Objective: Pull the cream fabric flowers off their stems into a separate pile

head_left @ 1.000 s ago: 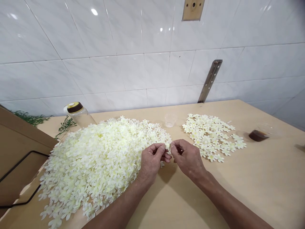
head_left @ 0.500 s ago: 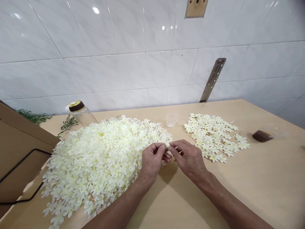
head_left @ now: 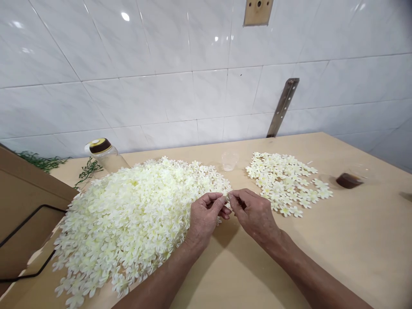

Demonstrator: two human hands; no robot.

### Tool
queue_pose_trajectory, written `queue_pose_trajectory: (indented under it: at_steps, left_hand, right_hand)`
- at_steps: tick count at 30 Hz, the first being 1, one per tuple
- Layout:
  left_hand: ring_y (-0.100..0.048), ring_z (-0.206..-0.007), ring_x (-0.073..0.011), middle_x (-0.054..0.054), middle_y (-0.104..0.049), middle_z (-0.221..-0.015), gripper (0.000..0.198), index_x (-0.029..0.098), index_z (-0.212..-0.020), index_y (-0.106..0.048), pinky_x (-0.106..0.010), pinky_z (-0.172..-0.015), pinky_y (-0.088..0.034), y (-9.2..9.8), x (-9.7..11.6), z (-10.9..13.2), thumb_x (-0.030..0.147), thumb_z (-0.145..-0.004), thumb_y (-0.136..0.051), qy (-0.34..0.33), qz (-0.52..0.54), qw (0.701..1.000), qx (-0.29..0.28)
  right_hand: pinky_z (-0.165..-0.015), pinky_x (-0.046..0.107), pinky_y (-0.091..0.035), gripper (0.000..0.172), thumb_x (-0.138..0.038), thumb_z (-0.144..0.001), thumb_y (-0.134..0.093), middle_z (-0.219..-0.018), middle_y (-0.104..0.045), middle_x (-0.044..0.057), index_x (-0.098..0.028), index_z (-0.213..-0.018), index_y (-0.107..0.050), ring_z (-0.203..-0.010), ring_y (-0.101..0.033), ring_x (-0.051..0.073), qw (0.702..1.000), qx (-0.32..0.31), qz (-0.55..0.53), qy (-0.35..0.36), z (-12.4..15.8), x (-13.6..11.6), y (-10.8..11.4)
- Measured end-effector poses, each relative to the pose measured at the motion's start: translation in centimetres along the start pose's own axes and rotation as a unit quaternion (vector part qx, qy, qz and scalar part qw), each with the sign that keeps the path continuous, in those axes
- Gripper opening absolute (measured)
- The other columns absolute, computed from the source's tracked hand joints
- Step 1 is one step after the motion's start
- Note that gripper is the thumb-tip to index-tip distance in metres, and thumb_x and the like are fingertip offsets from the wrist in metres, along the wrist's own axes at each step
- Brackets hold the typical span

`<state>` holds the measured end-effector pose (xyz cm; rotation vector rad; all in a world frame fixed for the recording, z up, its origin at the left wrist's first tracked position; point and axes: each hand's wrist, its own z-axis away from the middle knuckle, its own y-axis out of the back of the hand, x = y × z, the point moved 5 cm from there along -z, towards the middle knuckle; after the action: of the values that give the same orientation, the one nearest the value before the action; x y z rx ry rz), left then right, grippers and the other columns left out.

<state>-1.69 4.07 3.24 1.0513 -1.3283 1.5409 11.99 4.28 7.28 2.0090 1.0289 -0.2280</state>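
A big heap of cream-white artificial flowers spreads over the left half of the table. At its right edge, my left hand and my right hand meet just above the tabletop, fingertips almost touching. Each hand is closed in a pinch of thumb and forefinger. A small pale bit of an artificial flower shows between the fingertips, mostly hidden by them. Beyond my right hand lies a smaller, flatter group of the same flowers, with yellowish centres.
Behind the heap are a clear bottle with a brown-and-yellow lid and green plastic sprigs. A small clear cup stands between the flower groups. At right sits a cup of dark liquid. A cardboard box borders the left side.
The whole view has shifted slightly, so most things appear a little farther left. My hands keep their pinch, and the fingertips are slightly farther apart.
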Motion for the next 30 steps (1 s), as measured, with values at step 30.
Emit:
queue_pose_trajectory:
  at_steps: [30]
  left_hand:
    - [-0.06, -0.051, -0.0127, -0.003, -0.066, -0.058, 0.025, 0.013, -0.081, -0.064, -0.024, -0.053, -0.049, 0.5, 0.1, -0.3, 0.035, -0.075, -0.074, 0.028, 0.02, 0.999, -0.005]
  right_hand:
    - [-0.047, 0.024, -0.049, 0.034, -0.051, -0.083, -0.061, -0.058, -0.061, 0.001, -0.017, -0.076, -0.066, -0.046, -0.057, 0.014, 0.903, -0.084, -0.242, -0.345, 0.2, 1.9, -0.8]
